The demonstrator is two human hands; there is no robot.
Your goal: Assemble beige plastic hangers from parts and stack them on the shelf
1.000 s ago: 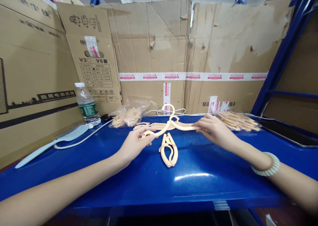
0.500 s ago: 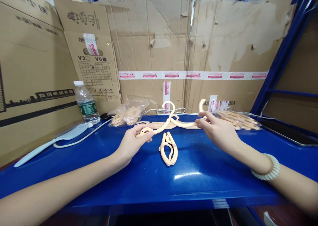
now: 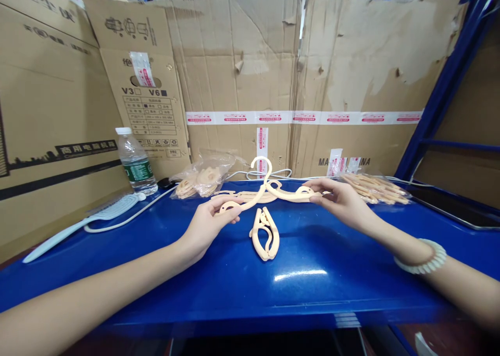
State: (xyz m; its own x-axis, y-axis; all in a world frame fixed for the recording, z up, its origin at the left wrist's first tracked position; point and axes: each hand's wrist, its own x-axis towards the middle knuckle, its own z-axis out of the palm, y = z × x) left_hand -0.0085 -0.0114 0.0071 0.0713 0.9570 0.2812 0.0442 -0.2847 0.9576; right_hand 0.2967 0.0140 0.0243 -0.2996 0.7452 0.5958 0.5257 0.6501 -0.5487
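Note:
A cream plastic folding hanger [image 3: 269, 190] is held a little above the blue shelf surface [image 3: 297, 272], hook upward. My left hand [image 3: 209, 225] pinches its left arm end and my right hand [image 3: 340, 199] pinches its right arm end. A second, folded cream hanger [image 3: 265, 234] lies flat on the surface between my hands, nearer to me. More flat cream hanger pieces [image 3: 238, 195] lie just behind the held one.
Two clear bags of cream parts lie at the back, one left of centre [image 3: 203, 178], one right [image 3: 371, 187]. A water bottle [image 3: 135, 161], a pale brush [image 3: 82, 222] and a white cable are on the left. Cardboard walls stand behind. A blue upright [image 3: 441, 90] is at right.
The right end section of the hanger, tipped up half a second ago, now lies in line with the arm. My right hand has slid outward to that end. My left hand stays put.

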